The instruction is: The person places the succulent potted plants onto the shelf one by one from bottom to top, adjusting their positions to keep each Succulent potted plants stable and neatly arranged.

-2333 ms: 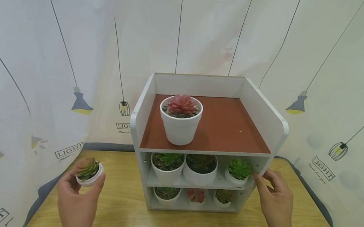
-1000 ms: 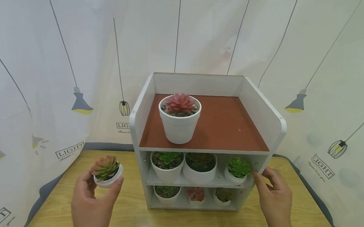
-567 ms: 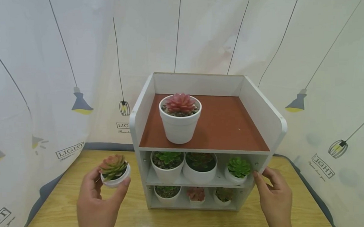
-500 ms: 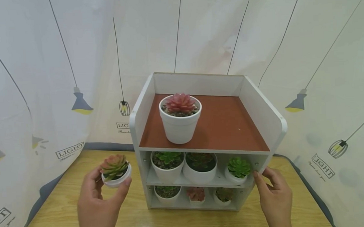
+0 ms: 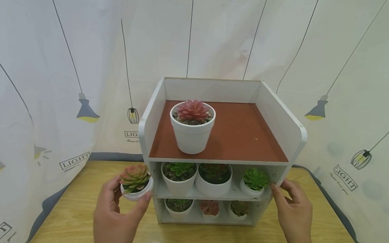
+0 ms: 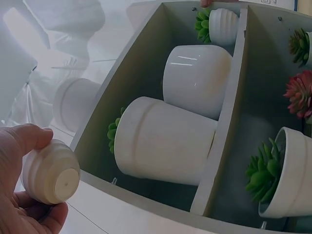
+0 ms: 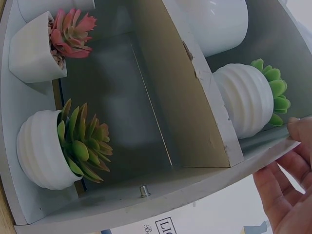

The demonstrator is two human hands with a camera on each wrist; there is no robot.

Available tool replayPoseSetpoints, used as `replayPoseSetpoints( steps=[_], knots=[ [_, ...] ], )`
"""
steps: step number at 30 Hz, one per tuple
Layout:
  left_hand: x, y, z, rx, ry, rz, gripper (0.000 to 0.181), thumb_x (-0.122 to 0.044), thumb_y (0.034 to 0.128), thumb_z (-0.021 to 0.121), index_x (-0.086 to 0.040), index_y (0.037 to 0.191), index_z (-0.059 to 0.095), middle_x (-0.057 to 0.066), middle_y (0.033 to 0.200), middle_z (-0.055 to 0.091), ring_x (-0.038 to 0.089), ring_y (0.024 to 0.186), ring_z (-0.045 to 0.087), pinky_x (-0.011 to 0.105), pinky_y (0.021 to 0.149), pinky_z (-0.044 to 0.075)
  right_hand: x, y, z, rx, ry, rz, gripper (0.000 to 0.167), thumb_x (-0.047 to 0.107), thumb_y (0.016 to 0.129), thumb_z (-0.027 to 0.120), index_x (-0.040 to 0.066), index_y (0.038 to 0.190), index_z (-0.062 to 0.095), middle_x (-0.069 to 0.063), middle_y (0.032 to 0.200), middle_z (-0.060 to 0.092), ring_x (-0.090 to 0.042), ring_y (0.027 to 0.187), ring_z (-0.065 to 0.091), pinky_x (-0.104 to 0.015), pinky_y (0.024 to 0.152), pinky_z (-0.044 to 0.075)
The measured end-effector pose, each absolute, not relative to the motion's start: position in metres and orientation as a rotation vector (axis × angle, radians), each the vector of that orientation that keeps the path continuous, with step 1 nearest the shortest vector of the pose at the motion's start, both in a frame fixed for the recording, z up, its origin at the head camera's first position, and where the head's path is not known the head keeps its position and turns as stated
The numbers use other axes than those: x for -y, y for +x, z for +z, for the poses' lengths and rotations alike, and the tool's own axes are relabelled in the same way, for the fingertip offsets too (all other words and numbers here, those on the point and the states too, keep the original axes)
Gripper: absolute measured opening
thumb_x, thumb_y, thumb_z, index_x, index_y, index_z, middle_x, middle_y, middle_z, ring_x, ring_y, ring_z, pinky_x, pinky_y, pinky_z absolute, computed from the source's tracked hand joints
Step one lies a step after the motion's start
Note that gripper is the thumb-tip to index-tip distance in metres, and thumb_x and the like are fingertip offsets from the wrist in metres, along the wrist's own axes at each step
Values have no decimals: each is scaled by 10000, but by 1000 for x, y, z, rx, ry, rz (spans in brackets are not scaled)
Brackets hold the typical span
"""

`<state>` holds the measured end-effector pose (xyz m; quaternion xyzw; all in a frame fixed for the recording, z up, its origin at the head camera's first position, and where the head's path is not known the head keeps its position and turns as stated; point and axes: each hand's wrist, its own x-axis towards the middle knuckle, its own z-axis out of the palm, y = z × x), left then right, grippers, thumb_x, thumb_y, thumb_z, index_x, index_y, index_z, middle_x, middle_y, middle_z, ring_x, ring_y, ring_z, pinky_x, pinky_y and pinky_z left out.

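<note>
My left hand [image 5: 119, 217] holds a small white pot with a pink-and-green succulent [image 5: 135, 177] between thumb and fingers, just left of the white shelf unit [image 5: 282, 115] and above the table. In the left wrist view the underside of that pot [image 6: 51, 170] shows, and its plant is hidden. My right hand [image 5: 294, 211] grips the edge of the unit's right side panel, thumb at the front and fingers outside. Closest to that thumb is a bright green succulent in a ribbed white pot [image 7: 243, 100]. A pink succulent in a white pot [image 5: 193, 130] stands on the brown top board.
The middle shelf also bears two larger white pots, a left one [image 5: 179, 184] and a centre one [image 5: 213, 187]. Below stand a green plant [image 5: 179, 208], a red one [image 5: 209, 208] and a brownish-green one [image 5: 238, 209]. Lamp-printed cloth [image 5: 223, 34] hangs around the wooden table [image 5: 128, 241].
My left hand has carried the small potted succulent rightward, closer to the shelf unit's left side. My right hand keeps its grip in the same place, and the other plants have not moved.
</note>
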<state>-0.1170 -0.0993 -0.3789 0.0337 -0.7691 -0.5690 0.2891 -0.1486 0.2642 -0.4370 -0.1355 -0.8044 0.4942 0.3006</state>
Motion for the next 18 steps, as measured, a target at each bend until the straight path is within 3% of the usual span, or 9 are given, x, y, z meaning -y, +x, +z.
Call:
replayPoseSetpoints(
  steps=[8, 18],
  knots=[
    [87, -115, -371, 2049, -3, -1547, 674, -7, 792, 889, -114, 1382, 582, -86, 1290, 593, 96, 1155, 621, 39, 983, 485, -265, -149, -438, 2125, -342, 1322, 281, 225, 1006, 703, 163, 1278, 738, 175, 1136, 656, 46, 1071, 608, -37, 778, 549],
    [66, -116, -355, 2127, -90, -1579, 679, -154, 811, 910, -233, 1393, 570, -94, 1347, 583, 96, 1205, 604, 66, 992, 494, -265, -150, -438, 2122, -345, 1335, 283, 230, 1009, 699, 160, 1281, 737, 163, 1132, 655, 43, 1072, 609, -39, 779, 551]
  ],
)
